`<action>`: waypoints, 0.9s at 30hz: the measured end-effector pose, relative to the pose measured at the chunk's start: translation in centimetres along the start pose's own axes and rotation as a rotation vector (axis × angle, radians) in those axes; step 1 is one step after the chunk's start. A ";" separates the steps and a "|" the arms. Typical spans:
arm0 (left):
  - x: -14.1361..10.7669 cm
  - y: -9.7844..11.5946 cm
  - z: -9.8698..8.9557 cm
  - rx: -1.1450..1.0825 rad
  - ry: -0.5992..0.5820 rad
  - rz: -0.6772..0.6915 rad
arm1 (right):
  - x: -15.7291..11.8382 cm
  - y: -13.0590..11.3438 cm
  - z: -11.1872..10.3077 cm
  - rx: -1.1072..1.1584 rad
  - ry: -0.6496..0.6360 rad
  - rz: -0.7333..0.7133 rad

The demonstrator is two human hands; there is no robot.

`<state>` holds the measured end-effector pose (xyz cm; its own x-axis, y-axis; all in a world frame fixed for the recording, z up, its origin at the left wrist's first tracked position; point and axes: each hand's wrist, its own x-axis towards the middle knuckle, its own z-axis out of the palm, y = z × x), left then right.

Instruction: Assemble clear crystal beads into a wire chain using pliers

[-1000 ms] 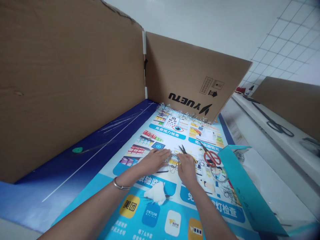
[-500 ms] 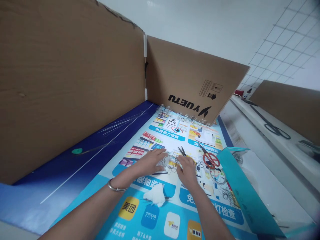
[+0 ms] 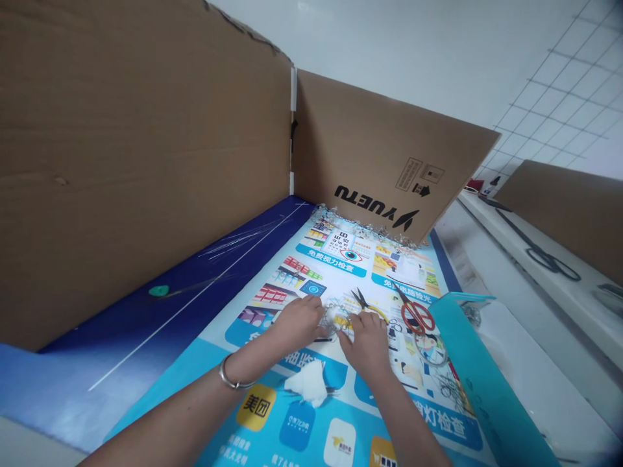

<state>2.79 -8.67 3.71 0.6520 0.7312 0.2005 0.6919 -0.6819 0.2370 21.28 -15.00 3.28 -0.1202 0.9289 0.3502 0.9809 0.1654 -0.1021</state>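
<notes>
A tangled piece of bent silvery wire (image 3: 335,316) lies low over the printed poster, between my two hands. My left hand (image 3: 302,322) has its fingers curled at the left side of the wire, closed on that edge. From the right, my right hand (image 3: 368,338) closes its thumb and fingers on the opposite edge; the exact contact is too fine to see. Just beyond my right fingers rest yellow-handled pliers (image 3: 372,307). Red-handled scissors (image 3: 417,318) lie farther right, with a wire coil (image 3: 432,350) below them. A crumpled white tissue (image 3: 309,384) sits nearer me.
Tall cardboard panels (image 3: 146,162) stand at the left and back. A row of similar wire pieces (image 3: 370,230) lines the back panel's foot. At right are loose cut wires (image 3: 452,389) and a teal-edged box (image 3: 487,383). A green object (image 3: 158,290) lies at left.
The view has shifted slightly, so the scene sits a little farther right. My left fingers have curled in more, and my right hand has turned slightly at the wire.
</notes>
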 end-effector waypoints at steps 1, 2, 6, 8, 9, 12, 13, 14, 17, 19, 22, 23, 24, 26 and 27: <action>0.0 0.0 0.1 -0.001 -0.004 -0.006 | -0.1 -0.2 0.0 -0.020 -0.005 0.009; 0.0 0.1 0.1 -0.002 -0.005 -0.011 | -0.1 -0.5 0.0 -0.041 -0.009 0.021; -0.1 0.4 0.2 0.000 -0.005 -0.026 | -0.4 -1.4 -0.2 -0.115 -0.023 0.070; -0.1 0.6 0.2 0.002 -0.006 -0.031 | -0.5 -1.7 -0.2 -0.141 -0.030 0.087; -0.1 0.6 0.2 0.003 -0.008 -0.033 | -0.5 -1.8 -0.2 -0.150 -0.032 0.092; 0.0 0.8 0.3 0.005 -0.016 -0.040 | -0.5 -2.0 -0.1 -0.164 -0.024 0.098; -0.1 0.8 0.3 0.006 -0.017 -0.043 | -0.5 -2.1 -0.1 -0.166 -0.020 0.099; -0.1 0.9 0.3 0.007 -0.017 -0.046 | -0.5 -2.1 -0.1 -0.167 -0.015 0.101; -0.1 1.0 0.2 0.010 -0.015 -0.055 | -0.6 -2.2 0.0 -0.162 -0.003 0.107; -0.2 0.9 0.1 0.010 -0.012 -0.056 | -0.7 -2.0 0.0 -0.147 0.005 0.112; -0.2 0.7 -0.2 0.005 -0.010 -0.051 | -0.8 -1.5 0.1 -0.106 0.019 0.122; -0.2 0.6 -0.3 0.002 -0.011 -0.049 | -0.8 -1.3 0.2 -0.089 0.026 0.125; -0.2 0.5 -0.3 -0.002 -0.012 -0.047 | -0.8 -1.1 0.3 -0.070 0.035 0.127; -0.3 0.4 -0.5 -0.009 -0.015 -0.044 | -0.7 -0.6 0.6 -0.016 0.059 0.129; -0.4 0.4 -0.7 -0.016 -0.015 -0.042 | -0.7 -0.4 0.7 0.024 0.072 0.128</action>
<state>2.57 -9.21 4.34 0.6272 0.7587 0.1760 0.7137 -0.6503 0.2600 20.90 -15.42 2.41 0.0181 0.9167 0.3991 0.9835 0.0556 -0.1723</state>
